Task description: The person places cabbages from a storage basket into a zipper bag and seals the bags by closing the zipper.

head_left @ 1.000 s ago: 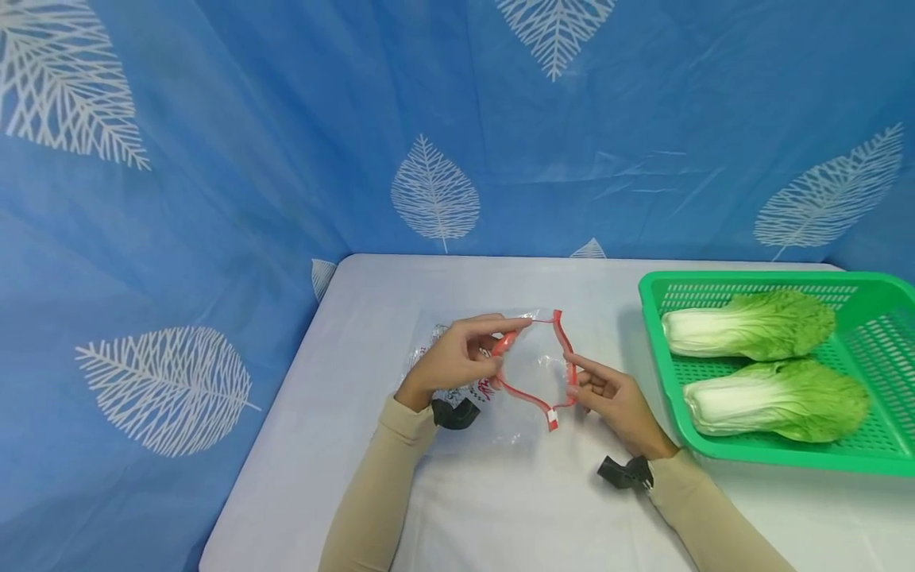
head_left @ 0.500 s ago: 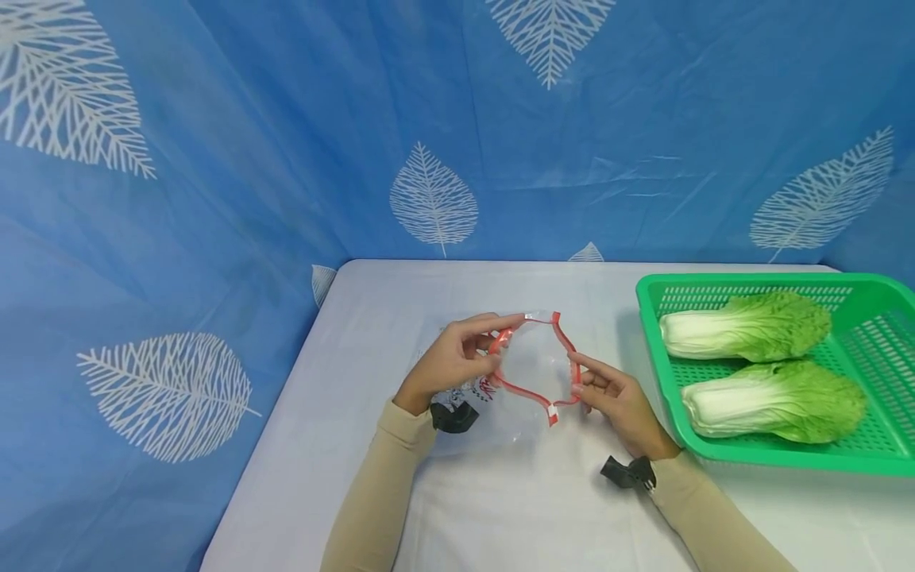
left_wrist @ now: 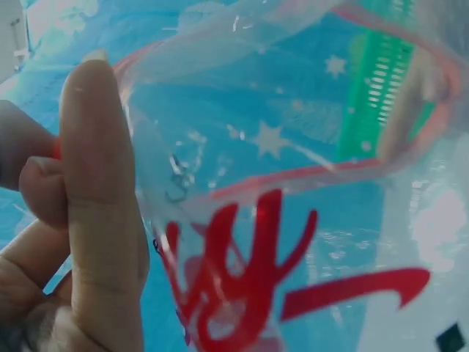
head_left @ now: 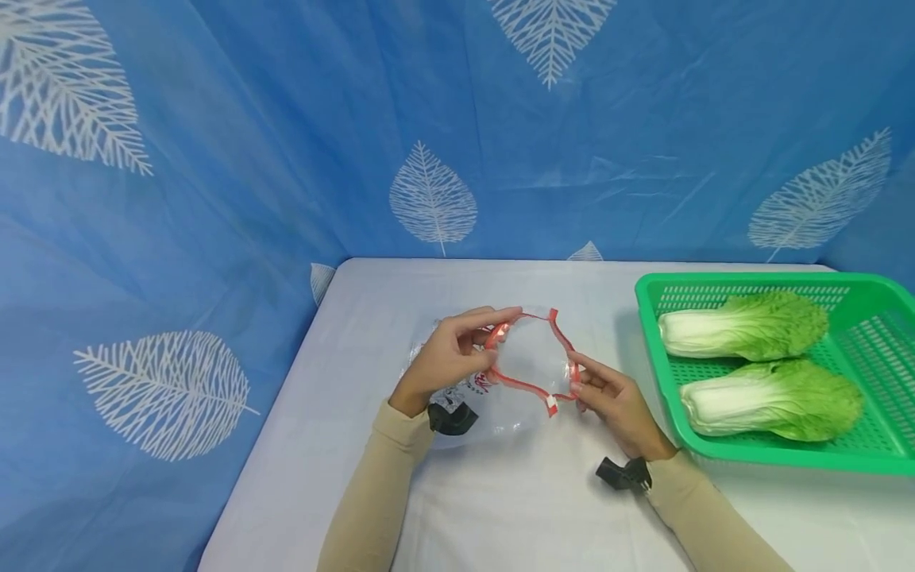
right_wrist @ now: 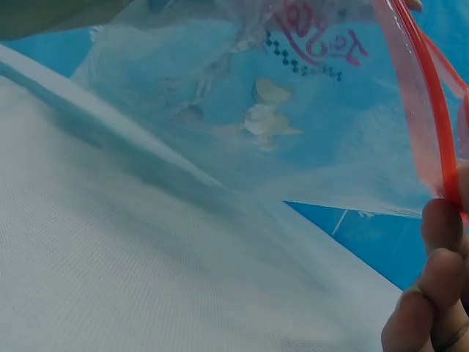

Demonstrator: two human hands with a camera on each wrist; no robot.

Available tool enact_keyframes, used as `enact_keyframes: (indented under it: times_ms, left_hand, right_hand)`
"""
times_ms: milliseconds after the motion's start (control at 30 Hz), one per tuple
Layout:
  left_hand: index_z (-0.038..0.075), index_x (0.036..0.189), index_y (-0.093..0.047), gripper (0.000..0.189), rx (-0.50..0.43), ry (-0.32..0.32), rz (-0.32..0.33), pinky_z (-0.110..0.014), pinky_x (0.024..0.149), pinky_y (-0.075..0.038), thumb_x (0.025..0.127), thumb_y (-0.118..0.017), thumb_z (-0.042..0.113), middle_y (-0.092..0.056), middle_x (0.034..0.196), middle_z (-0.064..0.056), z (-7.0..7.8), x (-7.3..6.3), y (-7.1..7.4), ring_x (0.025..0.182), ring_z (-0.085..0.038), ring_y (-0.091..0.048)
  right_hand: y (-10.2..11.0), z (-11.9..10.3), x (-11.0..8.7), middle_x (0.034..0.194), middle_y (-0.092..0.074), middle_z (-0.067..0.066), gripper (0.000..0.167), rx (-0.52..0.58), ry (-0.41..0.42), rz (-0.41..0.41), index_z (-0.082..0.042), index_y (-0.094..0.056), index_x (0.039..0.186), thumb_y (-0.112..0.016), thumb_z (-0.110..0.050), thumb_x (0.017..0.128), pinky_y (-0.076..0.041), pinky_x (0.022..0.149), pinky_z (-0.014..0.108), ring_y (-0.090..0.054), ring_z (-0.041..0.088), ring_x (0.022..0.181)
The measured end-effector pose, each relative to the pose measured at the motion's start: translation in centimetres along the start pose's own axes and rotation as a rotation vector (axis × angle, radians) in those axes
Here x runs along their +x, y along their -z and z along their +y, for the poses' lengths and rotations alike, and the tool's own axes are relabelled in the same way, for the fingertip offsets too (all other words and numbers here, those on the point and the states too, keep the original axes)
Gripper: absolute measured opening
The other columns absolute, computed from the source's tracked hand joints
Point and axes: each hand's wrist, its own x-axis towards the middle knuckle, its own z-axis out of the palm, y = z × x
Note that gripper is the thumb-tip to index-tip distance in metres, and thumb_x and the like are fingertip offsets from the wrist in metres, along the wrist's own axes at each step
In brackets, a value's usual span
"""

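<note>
Between both hands (head_left: 445, 353) (head_left: 616, 403), filmy bag (left_wrist: 242, 257); angular red rim (head_left: 525, 386).

A small curtained-off corner, booth-like: a blue cloth curtain (head_left: 286, 175) printed with large white leaf outlines fills the left and upper parts of the head view, running close behind a white, round-cornered worktop (head_left: 372, 310). The goods are kitchen ones: a green perforated plastic basket (head_left: 779, 278) with two white-stemmed, green-leafed cabbages (head_left: 772, 399) at right, and a clear plastic red-edged bag (left_wrist: 270, 235) near centre. The building's kind cannot be told.
</note>
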Motion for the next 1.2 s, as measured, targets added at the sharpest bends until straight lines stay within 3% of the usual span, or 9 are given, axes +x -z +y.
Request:
enact_keyframes:
  times_ms: [133, 267, 433, 500, 600, 733, 833, 1000, 1200]
  left_hand:
    - [0.001, 0.146, -0.055, 0.057, 0.046, 0.043, -0.002, -0.037, 0.063, -0.061, 0.089, -0.057, -0.005, -0.056, 0.135, -0.02, -0.7, 0.4, -0.6, 0.087, -0.027, -0.066]
    - [0.003, 0.148, -0.054, 0.059, 0.044, 0.063, -0.03, -0.043, 0.065, -0.062, 0.09, -0.057, -0.001, -0.056, 0.131, -0.022, -1.2, 0.6, -0.9, 0.085, -0.034, -0.068]
    - [0.004, 0.148, -0.055, 0.058, 0.048, 0.079, -0.005, -0.043, 0.064, -0.062, 0.09, -0.057, 0.003, -0.057, 0.131, -0.02, -1.5, 0.2, -0.8, 0.087, -0.028, -0.068]
    - [0.004, 0.148, -0.055, 0.058, 0.056, 0.09, 0.004, -0.043, 0.063, -0.061, 0.09, -0.057, 0.003, -0.058, 0.13, -0.017, -1.5, 0.1, -0.8, 0.086, -0.025, -0.068]
    - [0.006, 0.148, -0.055, 0.058, 0.058, 0.102, -0.002, -0.042, 0.065, -0.061, 0.09, -0.057, 0.003, -0.057, 0.131, -0.018, -1.5, 0.2, -0.8, 0.086, -0.023, -0.067]
    - [0.006, 0.149, -0.055, 0.059, 0.054, 0.092, -0.008, -0.041, 0.065, -0.061, 0.09, -0.057, 0.001, -0.056, 0.133, -0.022, -1.5, 0.5, -0.8, 0.087, -0.023, -0.067]
    - [0.006, 0.149, -0.054, 0.059, 0.05, 0.081, -0.004, -0.041, 0.065, -0.061, 0.09, -0.057, 0.0, -0.055, 0.135, -0.023, -1.3, 0.4, -0.6, 0.087, -0.025, -0.067]
    - [0.004, 0.148, -0.054, 0.059, 0.036, 0.078, -0.004, -0.039, 0.064, -0.061, 0.09, -0.057, -0.001, -0.054, 0.134, -0.027, -1.1, 0.3, -0.4, 0.084, -0.039, -0.065]
    - [0.003, 0.148, -0.055, 0.059, 0.05, 0.081, 0.0, -0.033, 0.064, -0.06, 0.089, -0.058, -0.003, -0.054, 0.137, -0.025, -1.1, 0.3, -0.6, 0.089, -0.031, -0.066]
  right_hand:
    - [-0.5, -0.4, -0.3, 0.1, -0.063, 0.0, 0.052, -0.025, -0.043, 0.046, 0.001, -0.05, 0.149, -0.061, 0.003, 0.099, -0.053, 0.064, 0.023, -0.061, 0.013, 0.073]
    - [-1.9, -1.3, -1.1, 0.096, -0.063, 0.002, 0.048, -0.11, -0.051, 0.122, -0.003, -0.053, 0.149, -0.061, -0.003, 0.101, -0.053, 0.066, 0.026, -0.06, 0.017, 0.07]
    - [-4.3, -3.3, -3.1, 0.091, -0.061, 0.008, 0.045, -0.291, 0.009, 0.217, -0.01, -0.058, 0.147, -0.062, -0.008, 0.102, -0.049, 0.062, 0.029, -0.057, 0.019, 0.066]
    - [-4.8, -4.4, -4.2, 0.092, -0.06, 0.008, 0.046, -0.358, 0.057, 0.2, -0.011, -0.058, 0.147, -0.062, -0.005, 0.101, -0.048, 0.06, 0.029, -0.057, 0.018, 0.066]
    - [-4.4, -6.9, -6.0, 0.095, -0.062, 0.006, 0.054, -0.463, 0.113, 0.082, -0.011, -0.054, 0.15, -0.062, 0.003, 0.099, -0.052, 0.064, 0.028, -0.059, 0.016, 0.073]
    - [-2.3, -11.9, -7.3, 0.096, -0.066, -0.006, 0.075, -0.654, 0.172, -0.131, -0.01, -0.04, 0.158, -0.069, 0.009, 0.091, -0.054, 0.074, 0.024, -0.064, 0.011, 0.081]
    - [0.1, -15.7, -6.9, 0.098, -0.066, -0.012, 0.086, -0.826, 0.237, -0.229, -0.008, -0.039, 0.158, -0.077, 0.009, 0.083, -0.053, 0.076, 0.02, -0.066, 0.007, 0.084]
    - [5.9, -19.5, -4.5, 0.106, -0.067, -0.016, 0.09, -1.134, 0.302, -0.214, -0.012, -0.051, 0.152, -0.087, 0.006, 0.072, -0.048, 0.081, 0.013, -0.063, -0.001, 0.094]
    - [13.1, -19.5, -2.5, 0.116, -0.066, -0.014, 0.094, -1.324, 0.175, -0.186, -0.021, -0.049, 0.154, -0.092, -0.008, 0.072, -0.049, 0.076, 0.018, -0.056, -0.011, 0.103]
